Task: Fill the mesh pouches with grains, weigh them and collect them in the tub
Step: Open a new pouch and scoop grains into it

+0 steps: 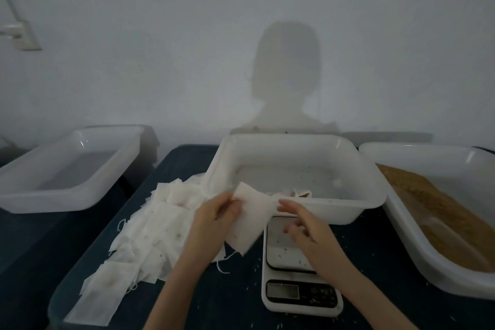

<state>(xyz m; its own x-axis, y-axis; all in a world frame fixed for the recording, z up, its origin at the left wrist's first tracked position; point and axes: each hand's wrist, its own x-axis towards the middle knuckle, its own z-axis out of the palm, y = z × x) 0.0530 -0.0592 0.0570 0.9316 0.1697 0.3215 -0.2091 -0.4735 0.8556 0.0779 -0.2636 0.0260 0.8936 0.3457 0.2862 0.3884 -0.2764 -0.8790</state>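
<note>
Sagging from both hands (214,218), flat white mesh pouch (250,218), limp, unfilled.

The only markings sit on the front panel of the kitchen scale (302,295): a few pale characters to the right of its display window (283,291), too blurred and small to read. The display window itself is a dull grey rectangle with no legible digits. Nothing can be read on the white tubs, on the mesh pouches or on the wall behind them, so no text, brand or number in this view is legible
</note>
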